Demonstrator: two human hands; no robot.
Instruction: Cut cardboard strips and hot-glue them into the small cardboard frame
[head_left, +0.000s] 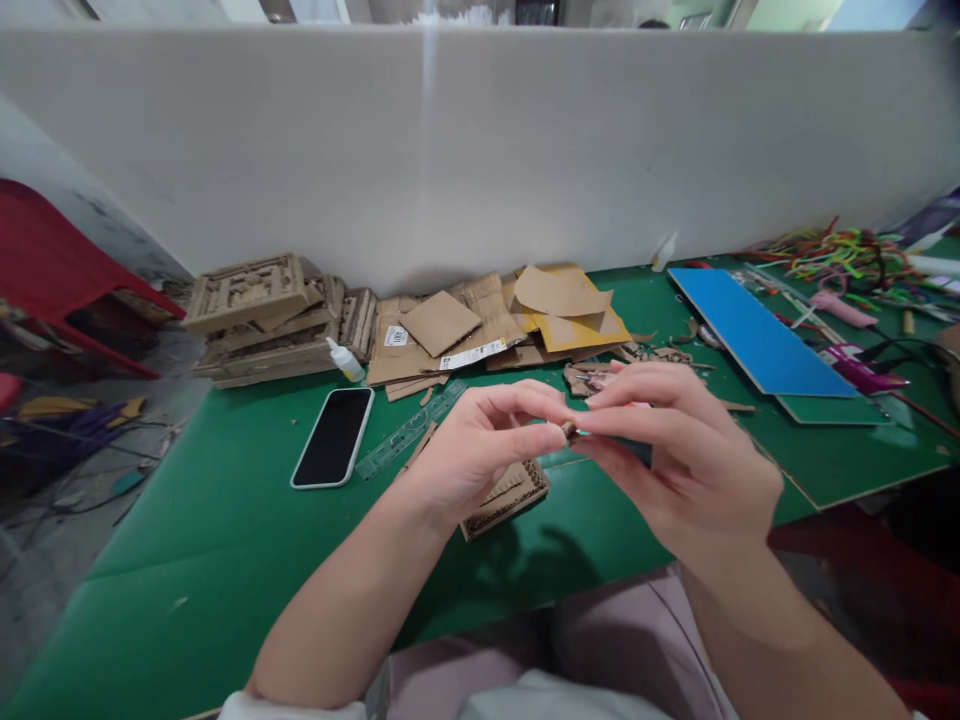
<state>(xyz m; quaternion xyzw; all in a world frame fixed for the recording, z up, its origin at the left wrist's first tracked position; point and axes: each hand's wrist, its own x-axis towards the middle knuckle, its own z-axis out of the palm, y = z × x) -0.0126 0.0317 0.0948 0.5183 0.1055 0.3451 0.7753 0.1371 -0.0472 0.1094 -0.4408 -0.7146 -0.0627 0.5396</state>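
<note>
one view, from camera on person's head. looked forward and down from above lap [630,630]. left hand [476,440] and right hand [697,455] sat nearest lens, around middle of frame. green table [187,560] spread beneath and beyond them. white partition [300,140] faced camera behind table, top edge near upper border; strip of room [600,12] showed above. wide sweep reached red chair [56,265] at left, colored cords [844,250] at right.

There is room to slide over the table [180,560] on the left, nearer than the phone [332,438]. Cardboard [439,322] and a wall [525,150] block the far side, the blue board [761,335] blocks the right, and a brown piece [516,492] sits under the left hand [476,440].
</note>
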